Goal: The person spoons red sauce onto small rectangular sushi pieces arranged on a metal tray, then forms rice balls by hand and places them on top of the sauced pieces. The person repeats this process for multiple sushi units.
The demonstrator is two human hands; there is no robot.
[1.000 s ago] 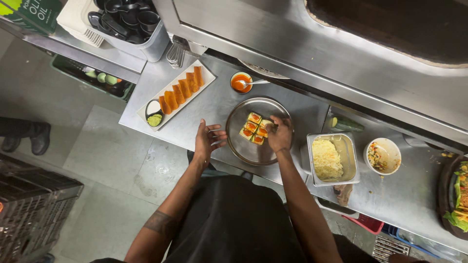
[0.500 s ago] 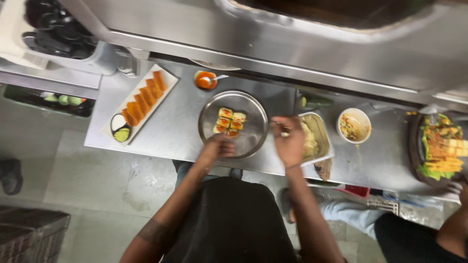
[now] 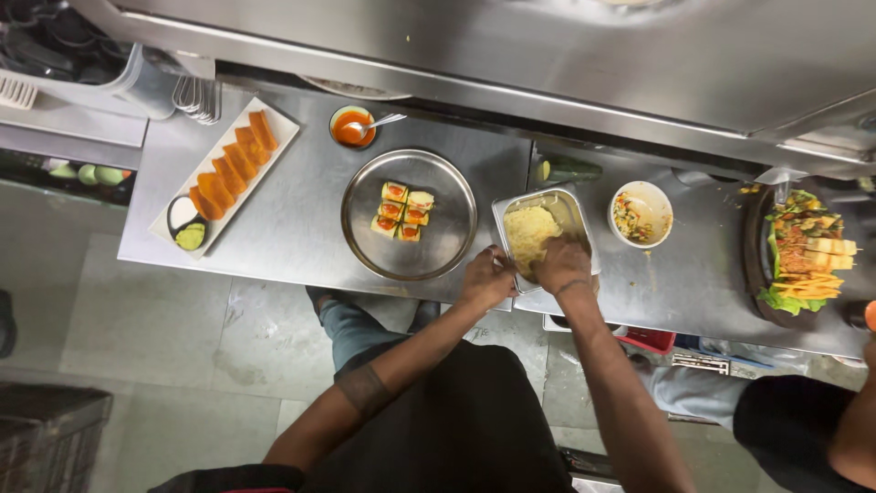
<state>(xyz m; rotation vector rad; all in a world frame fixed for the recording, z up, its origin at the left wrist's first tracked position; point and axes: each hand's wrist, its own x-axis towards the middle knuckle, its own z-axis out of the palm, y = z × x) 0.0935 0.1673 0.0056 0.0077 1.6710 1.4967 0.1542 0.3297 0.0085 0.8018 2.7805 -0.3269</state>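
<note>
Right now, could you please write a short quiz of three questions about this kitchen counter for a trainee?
1. True or false: the right hand is inside the rectangular steel pan of pale yellow shredded food.
2. How many small topped squares lie on the round steel plate?
3. What does the left hand touch? A) the near left edge of the pan B) the small bowl of red sauce C) the long white tray

Key: 1 true; 2 six; 3 A.

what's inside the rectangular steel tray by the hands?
The steel tray holds a pale yellow shredded heap. The right hand reaches in and covers the near end; the left hand is at its edge.
</note>
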